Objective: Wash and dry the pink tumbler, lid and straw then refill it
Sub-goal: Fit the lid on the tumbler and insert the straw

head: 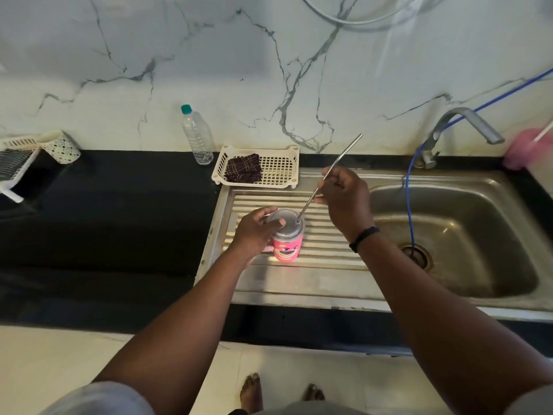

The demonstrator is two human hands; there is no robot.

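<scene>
Plainly, writing: no words or brand can be read anywhere; the only marking is a cartoon face with a smiling mouth printed on the pink tumbler [286,248].
Tumbler place: upright on the ribbed steel drainboard [326,235], at 9 o'clock from the sink [457,235] basin.
Lid: the grey lid [285,223] sits on top of the tumbler.
Left hand: the left hand [254,232] wraps the tumbler's upper part from 9 o'clock, fingers curled round the rim, thumb lying across the lid.
Straw: the metal straw [344,157] has its lower tip at the lid's hole; its long axis slants up toward 1 o'clock, with a slight bend near the top.
Right hand: the right hand [344,196] pinches the straw at mid-length between curled fingers and thumb; a dark band circles its wrist.
Table: on the black table [104,235], at 11 o'clock from the tumbler, stands a clear bottle [197,136] with a teal cap, unlabelled.
Basket: a cream basket [278,169] at 12 o'clock holds a folded dark checked cloth [243,168].
Tap: a steel tap [460,127] stands at 2 o'clock; a blue hose [410,205] runs down into the drain.
</scene>
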